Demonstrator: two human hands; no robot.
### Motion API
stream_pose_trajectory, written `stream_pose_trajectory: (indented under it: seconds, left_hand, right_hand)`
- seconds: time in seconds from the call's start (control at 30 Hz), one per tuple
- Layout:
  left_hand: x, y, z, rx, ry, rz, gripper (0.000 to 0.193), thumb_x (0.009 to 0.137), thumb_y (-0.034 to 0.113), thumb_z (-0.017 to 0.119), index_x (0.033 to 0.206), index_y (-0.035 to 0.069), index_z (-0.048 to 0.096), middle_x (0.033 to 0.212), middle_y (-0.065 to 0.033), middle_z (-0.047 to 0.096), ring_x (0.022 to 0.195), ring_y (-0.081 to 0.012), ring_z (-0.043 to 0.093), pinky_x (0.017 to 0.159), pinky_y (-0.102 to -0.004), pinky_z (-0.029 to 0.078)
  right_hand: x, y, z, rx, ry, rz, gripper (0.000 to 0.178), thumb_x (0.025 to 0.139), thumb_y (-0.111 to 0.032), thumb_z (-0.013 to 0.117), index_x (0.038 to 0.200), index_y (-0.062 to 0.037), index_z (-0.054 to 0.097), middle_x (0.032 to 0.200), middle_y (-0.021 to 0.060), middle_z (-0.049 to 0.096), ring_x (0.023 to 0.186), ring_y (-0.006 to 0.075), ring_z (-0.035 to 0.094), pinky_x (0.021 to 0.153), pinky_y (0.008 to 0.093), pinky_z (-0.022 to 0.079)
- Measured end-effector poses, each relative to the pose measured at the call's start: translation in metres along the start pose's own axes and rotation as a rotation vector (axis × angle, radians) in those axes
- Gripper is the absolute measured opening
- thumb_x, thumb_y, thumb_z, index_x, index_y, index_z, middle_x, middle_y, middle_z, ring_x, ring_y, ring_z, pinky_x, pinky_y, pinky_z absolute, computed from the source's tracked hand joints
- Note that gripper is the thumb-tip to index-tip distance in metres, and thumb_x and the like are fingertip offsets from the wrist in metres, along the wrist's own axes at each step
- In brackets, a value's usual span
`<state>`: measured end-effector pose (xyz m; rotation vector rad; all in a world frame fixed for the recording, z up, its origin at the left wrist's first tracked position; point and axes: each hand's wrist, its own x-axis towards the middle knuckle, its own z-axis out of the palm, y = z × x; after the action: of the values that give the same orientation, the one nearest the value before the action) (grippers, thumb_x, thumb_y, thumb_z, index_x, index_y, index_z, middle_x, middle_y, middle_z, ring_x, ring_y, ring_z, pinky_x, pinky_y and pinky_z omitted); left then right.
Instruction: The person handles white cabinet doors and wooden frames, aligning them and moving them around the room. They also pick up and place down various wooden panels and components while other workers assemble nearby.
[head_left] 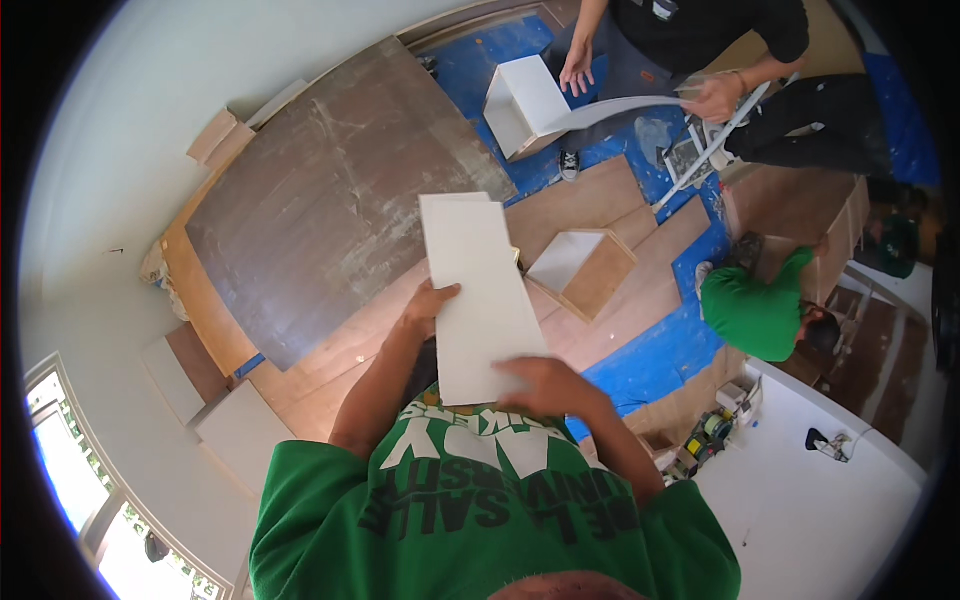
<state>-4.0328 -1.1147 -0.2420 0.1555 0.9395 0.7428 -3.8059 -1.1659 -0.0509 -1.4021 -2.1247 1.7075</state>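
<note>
A long white board (480, 300) is in front of my chest, one end close to my shirt and the other pointing away. The edge of a second white piece shows behind its far end. My left hand (430, 306) grips the board's left edge, thumb on the face and the other fingers hidden underneath. Over the near right corner is my right hand (543, 384), its fingers smeared by motion; whether they touch the board I cannot tell. Beyond the board, an open wooden box (612, 278) with a white inner side lies on brown sheets on the floor.
A large brown panel (340, 190) lies at left. At the back, a person in black (690, 40) holds a thin white sheet beside a white open box (535, 85). Someone in green (752, 305) bends down at right. A white tabletop (815, 500) stands near right, tools at its edge.
</note>
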Motion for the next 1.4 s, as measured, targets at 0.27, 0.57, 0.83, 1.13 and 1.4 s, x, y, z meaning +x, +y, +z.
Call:
stream_pose_trajectory:
  seconds: [0.27, 0.57, 0.83, 1.13, 1.4]
  left_hand:
    - [-0.075, -0.006, -0.111, -0.118, 0.372, 0.007, 0.040, 0.093, 0.007, 0.049, 0.130, -0.005, 0.040, 0.124, -0.0203, 0.053, 0.109, -0.0331, 0.056, 0.092, -0.0437, 0.050]
    - [-0.208, -0.087, -0.205, -0.398, 0.783, 0.015, 0.038, 0.094, 0.011, 0.047, 0.125, -0.010, 0.042, 0.119, -0.0201, 0.055, 0.105, -0.0326, 0.057, 0.089, -0.0432, 0.051]
    - [-0.226, -0.133, -0.144, -0.417, 1.009, 0.130, 0.038, 0.096, 0.018, 0.049, 0.121, -0.010, 0.046, 0.115, -0.0211, 0.057, 0.100, -0.0321, 0.059, 0.086, -0.0412, 0.052]
    - [-0.184, -0.131, -0.147, -0.669, 0.833, 0.053, 0.039, 0.097, 0.019, 0.047, 0.126, -0.006, 0.043, 0.121, -0.0192, 0.054, 0.110, -0.0328, 0.054, 0.094, -0.0444, 0.046]
    - [-0.096, -0.045, -0.109, -0.514, 0.341, 0.079, 0.038, 0.096, 0.009, 0.044, 0.130, -0.007, 0.038, 0.124, -0.0217, 0.052, 0.110, -0.0341, 0.056, 0.094, -0.0461, 0.049]
  right_hand:
    - [0.182, 0.195, -0.095, 0.688, 0.652, 0.403, 0.062, 0.089, -0.014, 0.055, 0.143, -0.0041, 0.026, 0.088, 0.0077, 0.060, 0.073, 0.0146, 0.060, 0.061, 0.0256, 0.049]
    - [0.327, 0.272, -0.123, 0.478, 0.503, 0.785, 0.079, 0.084, -0.013, 0.056, 0.148, -0.0228, 0.010, 0.091, 0.0079, 0.061, 0.072, 0.0198, 0.062, 0.057, 0.0354, 0.051]
    - [0.463, 0.122, -0.218, 0.295, 0.537, 0.460, 0.083, 0.079, -0.005, 0.051, 0.148, -0.0129, 0.006, 0.106, 0.0161, 0.062, 0.067, 0.0199, 0.065, 0.051, 0.0352, 0.056]
    - [0.327, 0.206, -0.084, 0.509, 0.442, 0.582, 0.021, 0.087, -0.018, 0.051, 0.099, -0.0011, 0.052, 0.065, 0.0082, 0.055, 0.047, 0.0168, 0.052, 0.039, 0.0340, 0.043]
    - [0.139, 0.097, 0.022, 1.262, -0.056, 0.701, 0.079, 0.083, -0.062, 0.055, 0.134, -0.0063, 0.030, 0.100, 0.0144, 0.061, 0.083, 0.0225, 0.065, 0.069, 0.0396, 0.053]
